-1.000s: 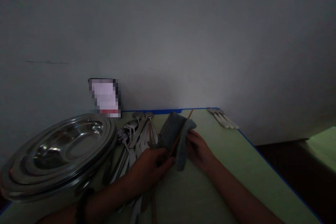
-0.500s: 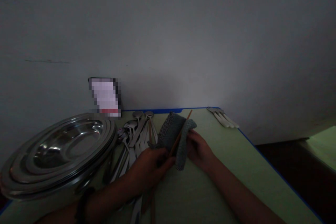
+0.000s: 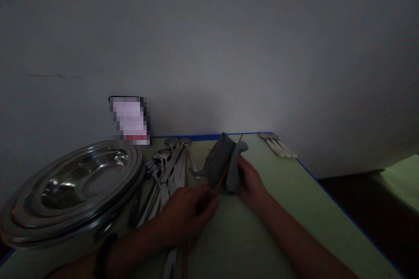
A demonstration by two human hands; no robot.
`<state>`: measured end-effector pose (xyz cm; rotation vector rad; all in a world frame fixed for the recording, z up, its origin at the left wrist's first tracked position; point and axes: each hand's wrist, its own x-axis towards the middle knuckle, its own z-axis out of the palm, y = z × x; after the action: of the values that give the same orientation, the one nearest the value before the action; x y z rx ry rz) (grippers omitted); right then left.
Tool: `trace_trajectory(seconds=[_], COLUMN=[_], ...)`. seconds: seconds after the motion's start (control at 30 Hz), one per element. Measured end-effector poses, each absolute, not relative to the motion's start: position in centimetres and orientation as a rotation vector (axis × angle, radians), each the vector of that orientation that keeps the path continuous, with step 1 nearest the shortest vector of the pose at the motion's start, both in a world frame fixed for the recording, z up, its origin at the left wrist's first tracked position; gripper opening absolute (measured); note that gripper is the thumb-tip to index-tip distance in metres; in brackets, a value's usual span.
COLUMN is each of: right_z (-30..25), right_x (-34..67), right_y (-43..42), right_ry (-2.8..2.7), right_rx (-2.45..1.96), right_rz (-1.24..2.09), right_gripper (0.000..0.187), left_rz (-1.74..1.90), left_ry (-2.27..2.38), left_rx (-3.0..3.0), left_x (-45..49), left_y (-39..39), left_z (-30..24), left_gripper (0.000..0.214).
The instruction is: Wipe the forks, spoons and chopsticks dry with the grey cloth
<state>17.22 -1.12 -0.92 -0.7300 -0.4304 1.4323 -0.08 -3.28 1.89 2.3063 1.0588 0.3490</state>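
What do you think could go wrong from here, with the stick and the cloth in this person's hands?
The thin stick slants between parted folds of the cloth, which the right hand holds, so it might slip if the left hand loosens. The left forearm crosses over loose cutlery, so a careless sweep could knock pieces askew.
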Motion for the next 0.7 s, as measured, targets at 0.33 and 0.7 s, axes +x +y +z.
trace_trajectory(seconds=[0.33,0.7], right_z=[-0.1,-0.1], right_x=[17.9,17.9], right_y=[-0.6,-0.7], right_ry=[-0.107,-0.176], right_rx=[-0.620,-0.646], right_rz=[1.470,1.393], right_gripper=[0.034,0.025], left_rz=[0.353,0.165], left_ry=[0.876,0.546], left_rx=[2.347,2.686], left_x=[-0.3,-0.3], left_y=[-3.5,-3.7], left_z=[2.0,2.7], left_gripper=[0.033,0.017])
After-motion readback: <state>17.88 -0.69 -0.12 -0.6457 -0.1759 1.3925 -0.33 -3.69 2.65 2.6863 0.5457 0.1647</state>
